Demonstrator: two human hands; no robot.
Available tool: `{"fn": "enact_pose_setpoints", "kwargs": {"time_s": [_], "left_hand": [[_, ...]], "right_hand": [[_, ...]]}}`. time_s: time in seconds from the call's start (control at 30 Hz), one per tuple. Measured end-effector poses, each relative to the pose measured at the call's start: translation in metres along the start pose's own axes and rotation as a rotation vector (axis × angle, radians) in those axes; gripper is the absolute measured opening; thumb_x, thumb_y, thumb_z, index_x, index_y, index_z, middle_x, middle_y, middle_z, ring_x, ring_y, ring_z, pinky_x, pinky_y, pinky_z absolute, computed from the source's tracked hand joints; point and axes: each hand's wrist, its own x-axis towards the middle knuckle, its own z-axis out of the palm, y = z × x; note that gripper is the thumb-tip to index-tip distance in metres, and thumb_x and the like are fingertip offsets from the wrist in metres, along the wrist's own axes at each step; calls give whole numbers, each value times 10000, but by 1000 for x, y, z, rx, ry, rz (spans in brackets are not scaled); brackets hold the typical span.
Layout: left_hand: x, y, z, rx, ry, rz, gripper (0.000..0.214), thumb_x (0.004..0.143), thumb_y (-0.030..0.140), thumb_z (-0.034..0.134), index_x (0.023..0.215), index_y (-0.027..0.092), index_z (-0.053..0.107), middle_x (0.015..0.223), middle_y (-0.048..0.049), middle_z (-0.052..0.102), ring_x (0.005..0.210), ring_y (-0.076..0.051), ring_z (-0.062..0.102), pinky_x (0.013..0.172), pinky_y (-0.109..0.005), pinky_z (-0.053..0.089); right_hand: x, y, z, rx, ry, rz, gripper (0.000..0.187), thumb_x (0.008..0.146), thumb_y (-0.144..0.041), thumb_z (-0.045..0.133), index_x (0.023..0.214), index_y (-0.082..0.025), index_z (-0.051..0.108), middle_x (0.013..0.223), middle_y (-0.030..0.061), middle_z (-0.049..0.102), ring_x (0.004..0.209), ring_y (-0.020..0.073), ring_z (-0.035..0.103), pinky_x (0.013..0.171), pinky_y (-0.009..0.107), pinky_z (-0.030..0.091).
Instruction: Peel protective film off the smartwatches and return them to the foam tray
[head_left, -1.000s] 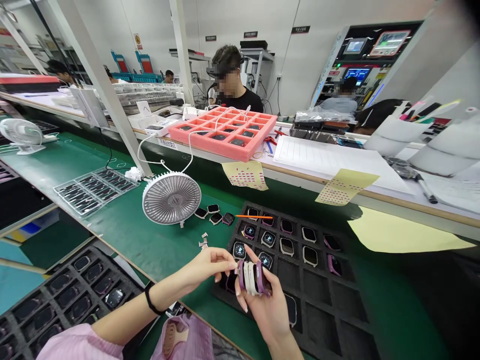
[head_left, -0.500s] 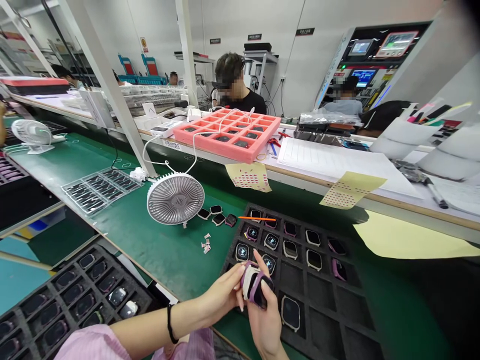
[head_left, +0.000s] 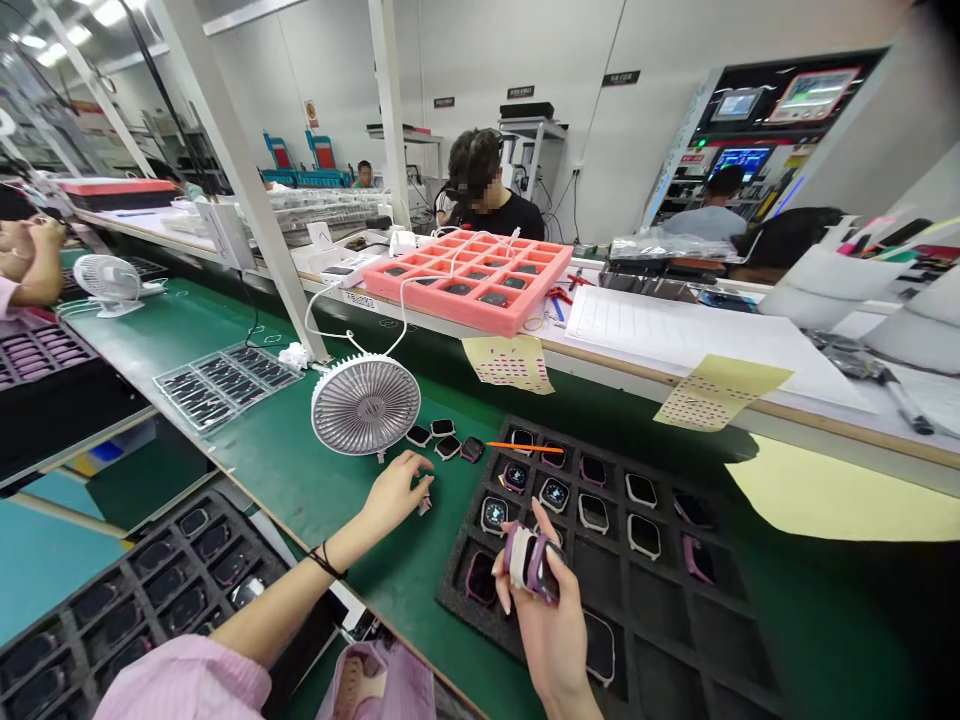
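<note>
My right hand point(head_left: 551, 630) grips a stack of several watch cases point(head_left: 531, 562), purple and cream-white, above the black foam tray point(head_left: 660, 640). Set in that tray's compartments are more watches, such as a lit one with a dial point(head_left: 554, 494) and a dark purple one point(head_left: 480, 577). My left hand point(head_left: 397, 492) is over the green bench, fingers bent and apart at the small pale pink pieces point(head_left: 425, 503), which it partly covers. Their kind is too small to tell. Several loose watches point(head_left: 447, 446) lie just beyond, beside the tray.
A white fan point(head_left: 366, 405) stands on the bench behind my left hand. An orange stick point(head_left: 525, 447) rests across the tray's far edge. Another foam tray of watches point(head_left: 161, 590) is at lower left. The shelf ahead bears a pink foam tray point(head_left: 517, 320) and papers point(head_left: 690, 340).
My left hand has left the watch stack and moved left to the small pieces on the bench. My right hand still holds the stack. The view has shifted slightly.
</note>
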Motion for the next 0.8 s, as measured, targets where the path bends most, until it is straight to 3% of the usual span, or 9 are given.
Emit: {"fn": "enact_pose_setpoints", "kwargs": {"time_s": [0.23, 0.37, 0.43, 0.53, 0.6, 0.73, 0.8], "left_hand": [[13, -20, 18, 75, -64, -34, 155, 822, 143, 473, 890, 137, 612, 886, -90, 608, 824, -201, 580, 727, -290, 440], [23, -21, 14, 30, -114, -10, 149, 787, 105, 504, 849, 135, 636, 753, -60, 609, 751, -189, 584, 684, -266, 433], [23, -13, 8, 19, -119, 5, 189, 793, 98, 488, 866, 129, 659, 784, -69, 614, 756, -185, 588, 703, -267, 435], [11, 18, 0, -69, -66, 52, 285, 873, 185, 427, 1007, 147, 675, 909, -85, 610, 795, -172, 590, 724, -258, 442], [-5, 49, -2, -370, 39, 114, 310, 890, 298, 462, 1075, 171, 676, 884, -74, 610, 798, -172, 582, 684, -244, 449], [-42, 107, 6, -674, 158, 227, 253, 867, 319, 545, 1031, 226, 713, 826, -53, 621, 772, -155, 575, 705, -247, 458], [-53, 125, 14, -771, 127, 252, 242, 865, 324, 553, 1013, 237, 723, 805, -50, 618, 701, -140, 564, 652, -242, 462]], "right_hand": [[-1, 1, 0, 4, 9, 5, 591, 858, -407, 512, 1406, -314, 310, 990, 58, 608, 660, 158, 565, 486, 246, 385], [-2, 3, 1, -4, 10, -14, 648, 836, -416, 535, 1424, -325, 276, 984, 58, 609, 650, 158, 563, 493, 249, 384], [-2, 2, 2, -5, 5, -37, 631, 844, -419, 523, 1420, -323, 283, 988, 59, 603, 653, 160, 561, 497, 253, 387], [-1, 2, 6, -17, 15, -138, 563, 868, -412, 493, 1397, -324, 321, 1013, 60, 583, 691, 171, 570, 518, 272, 414], [-1, 3, 9, -22, 41, -249, 530, 878, -407, 478, 1384, -335, 336, 1059, 60, 564, 731, 181, 579, 556, 297, 444], [-3, 5, 13, -7, 173, -406, 581, 851, -403, 513, 1392, -359, 305, 1208, 54, 511, 899, 196, 579, 748, 362, 484], [-5, 6, 13, -12, 256, -442, 632, 816, -412, 547, 1394, -343, 301, 1260, 55, 488, 1070, 221, 528, 859, 377, 457]]}}
